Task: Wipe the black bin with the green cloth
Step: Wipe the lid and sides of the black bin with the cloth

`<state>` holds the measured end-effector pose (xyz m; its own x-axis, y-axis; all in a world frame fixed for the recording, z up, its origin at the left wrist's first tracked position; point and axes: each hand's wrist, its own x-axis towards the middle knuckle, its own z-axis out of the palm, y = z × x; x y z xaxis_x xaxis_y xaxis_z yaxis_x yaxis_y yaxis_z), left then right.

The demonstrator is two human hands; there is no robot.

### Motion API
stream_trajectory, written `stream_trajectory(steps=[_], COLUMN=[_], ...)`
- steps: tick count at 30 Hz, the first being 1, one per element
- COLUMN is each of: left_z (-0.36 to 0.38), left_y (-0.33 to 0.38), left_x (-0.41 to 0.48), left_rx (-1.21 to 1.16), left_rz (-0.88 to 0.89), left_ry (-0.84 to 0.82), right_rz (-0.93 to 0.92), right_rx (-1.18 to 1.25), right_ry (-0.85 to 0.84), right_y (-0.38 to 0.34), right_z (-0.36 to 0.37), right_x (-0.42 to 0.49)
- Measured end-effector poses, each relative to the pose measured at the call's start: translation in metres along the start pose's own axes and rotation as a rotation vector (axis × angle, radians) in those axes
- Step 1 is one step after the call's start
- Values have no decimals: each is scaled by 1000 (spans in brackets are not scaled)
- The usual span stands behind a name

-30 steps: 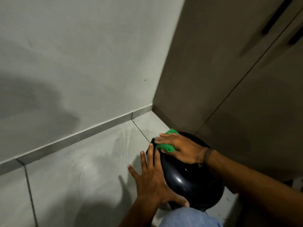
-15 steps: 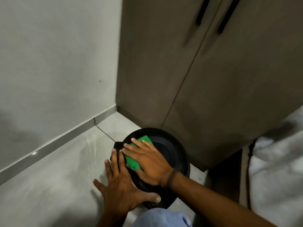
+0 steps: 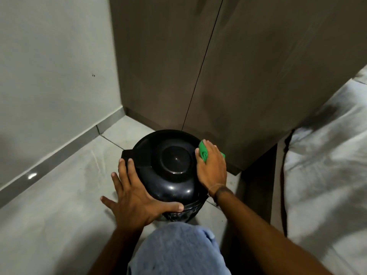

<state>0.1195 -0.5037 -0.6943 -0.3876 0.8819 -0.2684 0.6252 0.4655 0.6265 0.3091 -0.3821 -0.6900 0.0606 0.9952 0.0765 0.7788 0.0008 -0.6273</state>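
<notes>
we see the black bin (image 3: 170,167) on the floor (image 3: 59,205). our right hand (image 3: 212,167) presses the green cloth (image 3: 203,152) under its fingers on the lid's right edge; our left hand (image 3: 135,201) lies open, fingers spread, on the left side.

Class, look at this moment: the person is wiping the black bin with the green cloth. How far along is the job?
Done: hard to say; the domed lid of the bin shines, but no wipe marks show. In hand: the right hand presses the cloth on the bin's right edge, while the left hand steadies the left side. Left: probably the lower body, which is mostly hidden.
</notes>
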Motion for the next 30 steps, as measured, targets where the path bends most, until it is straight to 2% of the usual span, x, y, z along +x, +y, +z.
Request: stream_trajectory(steps=[4, 6, 10, 13, 16, 21, 26, 28, 30], left_z=[2, 3, 12, 12, 11, 6, 2, 2, 2], left_y=[0, -1, -10, -12, -6, -2, -4, -4, -4], left_x=[1, 2, 5, 3, 3, 1, 1, 0, 0], left_rx=[27, 47, 89, 92, 71, 57, 19, 14, 17], left_rz=[18, 33, 63, 70, 39, 21, 40, 55, 58], left_ry=[34, 52, 113, 145, 142, 55, -5, -7, -1], right_rz=[-146, -315, -646, -826, -908, -768, -368, -175, -71], right_rx=[-174, -281, -343, -385, -436, -374, -18, 158, 261], right_ry=[42, -15, -202, -296, -274, -129, -15, 3, -17], right_y=[-15, -37, -69, -47, -5, 48, 49, 42, 40], right_z=[4, 13, 37, 29, 15, 10, 1, -7, -12], right_x=[-50, -64, -85, -93, -104, -119, -98, -72, -56])
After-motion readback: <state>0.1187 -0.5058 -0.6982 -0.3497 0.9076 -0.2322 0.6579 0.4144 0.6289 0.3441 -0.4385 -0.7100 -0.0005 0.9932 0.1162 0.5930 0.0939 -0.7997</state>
